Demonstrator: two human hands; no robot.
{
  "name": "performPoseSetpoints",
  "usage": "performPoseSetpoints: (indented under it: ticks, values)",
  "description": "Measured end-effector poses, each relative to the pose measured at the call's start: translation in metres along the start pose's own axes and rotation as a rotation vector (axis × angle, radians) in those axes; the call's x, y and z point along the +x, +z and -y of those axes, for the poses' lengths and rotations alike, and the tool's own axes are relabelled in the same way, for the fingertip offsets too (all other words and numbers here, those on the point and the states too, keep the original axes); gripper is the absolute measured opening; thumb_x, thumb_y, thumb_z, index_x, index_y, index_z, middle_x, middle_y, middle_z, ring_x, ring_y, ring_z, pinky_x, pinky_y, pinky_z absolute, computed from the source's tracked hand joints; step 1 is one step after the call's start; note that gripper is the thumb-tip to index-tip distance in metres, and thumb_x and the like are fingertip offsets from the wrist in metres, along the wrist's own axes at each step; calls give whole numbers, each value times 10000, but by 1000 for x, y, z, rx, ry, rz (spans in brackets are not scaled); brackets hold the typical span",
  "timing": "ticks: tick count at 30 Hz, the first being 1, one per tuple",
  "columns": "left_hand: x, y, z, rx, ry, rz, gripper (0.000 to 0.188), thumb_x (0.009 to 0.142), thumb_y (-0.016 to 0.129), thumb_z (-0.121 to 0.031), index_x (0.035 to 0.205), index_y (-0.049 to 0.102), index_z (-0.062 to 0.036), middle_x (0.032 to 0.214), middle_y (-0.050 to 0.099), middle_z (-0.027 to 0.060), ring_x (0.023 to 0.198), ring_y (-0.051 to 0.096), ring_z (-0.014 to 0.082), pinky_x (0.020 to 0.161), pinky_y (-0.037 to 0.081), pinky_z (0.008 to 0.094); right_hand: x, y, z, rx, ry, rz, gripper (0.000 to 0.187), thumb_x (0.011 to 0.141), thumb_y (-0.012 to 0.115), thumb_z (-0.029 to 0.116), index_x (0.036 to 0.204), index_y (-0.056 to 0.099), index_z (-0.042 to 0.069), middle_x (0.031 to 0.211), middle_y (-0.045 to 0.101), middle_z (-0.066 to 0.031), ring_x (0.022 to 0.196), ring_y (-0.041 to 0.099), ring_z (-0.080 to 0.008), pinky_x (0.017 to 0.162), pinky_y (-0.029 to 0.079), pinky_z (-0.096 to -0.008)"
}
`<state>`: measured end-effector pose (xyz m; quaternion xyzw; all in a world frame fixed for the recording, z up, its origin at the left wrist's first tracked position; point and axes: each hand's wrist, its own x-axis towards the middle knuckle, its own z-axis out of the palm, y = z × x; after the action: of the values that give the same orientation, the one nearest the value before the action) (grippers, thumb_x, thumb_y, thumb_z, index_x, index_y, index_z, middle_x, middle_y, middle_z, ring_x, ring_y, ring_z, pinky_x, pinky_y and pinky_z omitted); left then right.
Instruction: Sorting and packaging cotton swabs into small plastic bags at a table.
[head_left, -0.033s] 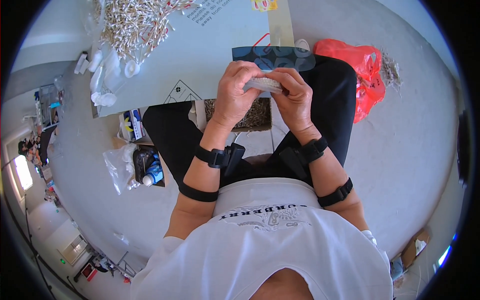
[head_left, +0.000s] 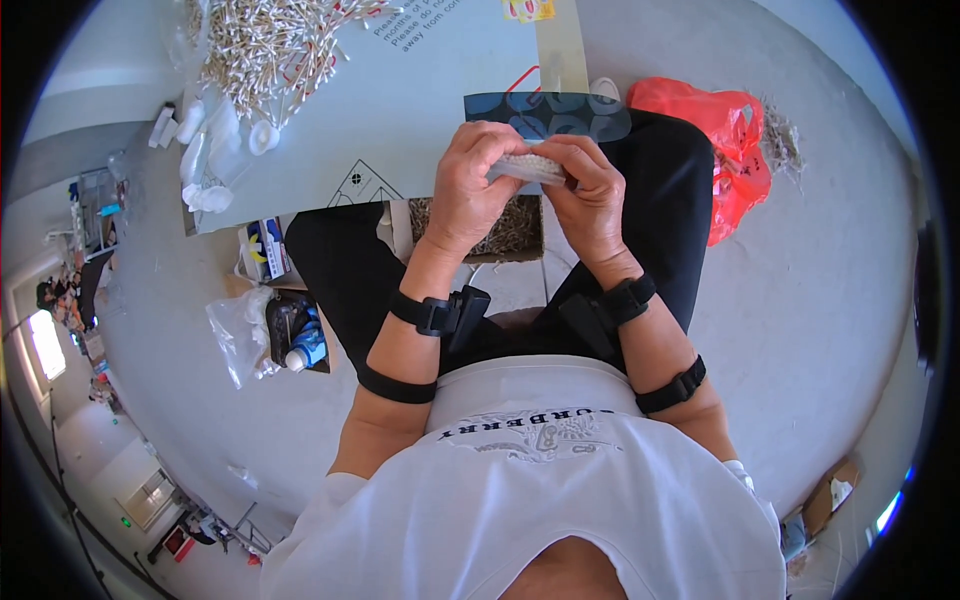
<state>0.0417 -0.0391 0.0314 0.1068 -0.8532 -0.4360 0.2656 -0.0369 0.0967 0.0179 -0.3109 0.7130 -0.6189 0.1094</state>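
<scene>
My left hand (head_left: 468, 185) and my right hand (head_left: 588, 195) are both closed on a clear plastic pack of cotton swabs (head_left: 533, 167), one at each end. White swab tips show in a dense row along it. My fingers cover its ends, so its full shape is hidden. The pack is held above my lap, just over the near edge of the pale board table (head_left: 370, 120). Just beyond my hands lies a dark see-through sheet (head_left: 490, 108) with round shapes on it. A large heap of loose cotton swabs (head_left: 265, 50) covers the table's far left.
Small clear round containers (head_left: 264, 138) stand by the heap. Below the table edge, between my legs, sits a box (head_left: 512, 240) of brownish bits. A red plastic bag (head_left: 715, 130) rests right of my knee. On the floor left are a box with a blue bottle (head_left: 307, 348) and clear bags (head_left: 240, 335).
</scene>
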Motion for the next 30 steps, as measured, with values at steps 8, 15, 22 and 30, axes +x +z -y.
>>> performPoseSetpoints:
  ticks: [8,15,22,30]
  values:
    - [1,0,-5,-145,-138,43,281,688,794,28,915,639,-36,877,651,70,798,636,204,678,535,293,3,-5,1,85,44,26,291,746,637,-102,1007,678,20,915,636,-53,745,579,-116,660,467,-231]
    - [0,-1,-6,-231,-263,63,253,724,787,18,939,659,-18,894,661,51,767,640,141,662,539,265,2,-7,-2,108,92,62,254,767,656,-79,1002,676,15,876,627,-51,724,563,-114,654,461,-233]
    - [1,-3,-10,-185,-218,75,260,709,788,22,933,663,-19,881,651,47,762,629,139,651,526,254,2,-6,-4,121,42,58,249,764,691,-72,997,675,14,852,623,-53,715,554,-124,649,458,-244]
    - [1,-1,-7,-235,-182,32,263,698,792,24,913,648,-23,906,657,50,810,631,155,719,518,272,3,-8,2,117,22,53,256,762,698,-75,997,679,25,916,636,-48,763,583,-116,676,473,-238]
